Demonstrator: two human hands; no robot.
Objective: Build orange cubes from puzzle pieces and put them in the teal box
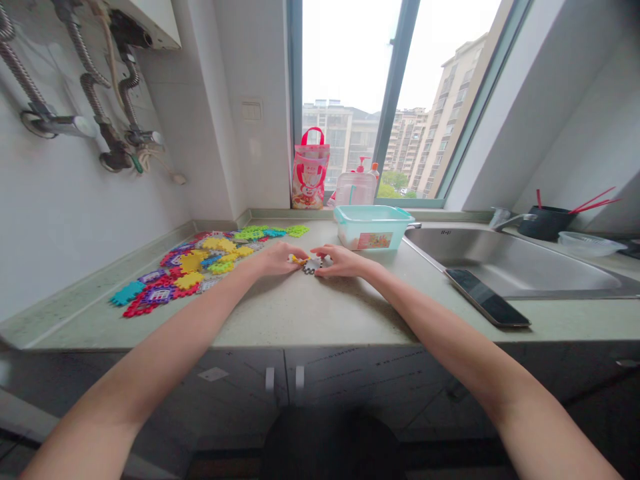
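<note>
Both hands meet over the middle of the counter. My left hand (278,259) pinches a small yellow-orange piece (298,259), much of it hidden by the fingers. With thumb and fingers, my right hand (341,260) grips a white toothed building piece (313,265) with dark edges. The two pieces are close together; whether they are joined I cannot tell. To the left of my left hand lies a spread pile of toothed plastic building pieces (191,261) in red, purple, yellow, green and blue. Just behind my right hand stands a light teal plastic tub (373,228).
A steel sink (430,247) is set into the counter at right, with a black phone (487,299) by its front corner. On the windowsill stand a red-and-pink bag (311,175) and a clear lid (355,189). A dark pot (544,223) sits behind the sink.
</note>
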